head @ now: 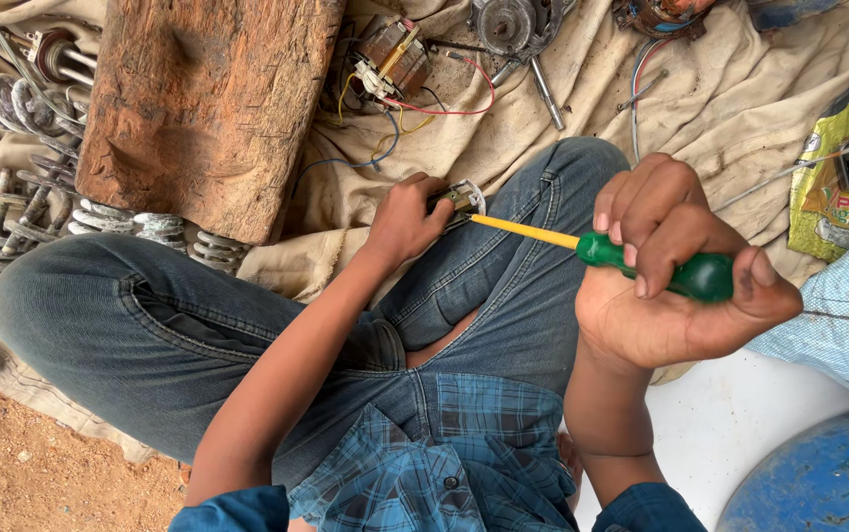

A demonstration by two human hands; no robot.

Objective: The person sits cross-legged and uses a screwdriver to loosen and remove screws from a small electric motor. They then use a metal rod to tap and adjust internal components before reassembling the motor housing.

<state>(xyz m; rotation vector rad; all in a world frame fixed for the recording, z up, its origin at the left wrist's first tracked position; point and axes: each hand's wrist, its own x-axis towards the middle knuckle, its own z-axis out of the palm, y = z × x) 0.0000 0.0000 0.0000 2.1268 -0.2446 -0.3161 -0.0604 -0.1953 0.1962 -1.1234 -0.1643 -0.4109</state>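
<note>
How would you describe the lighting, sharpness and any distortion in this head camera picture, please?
Head view: soft, even daylight with faint shadows and no strong glare; the left hand, small metal part and screwdriver are sharp; the right hand looms large, close to the lens; the wooden block leans, hinting at wide-angle stretch.

Screwdriver (641, 258) tip against small part (461, 200)

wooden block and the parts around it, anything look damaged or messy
Yes. The wooden block is gouged and cracked, loose coloured wires sprawl over the stained cloth, and the coiled heating elements lie jumbled and crusted.
</note>
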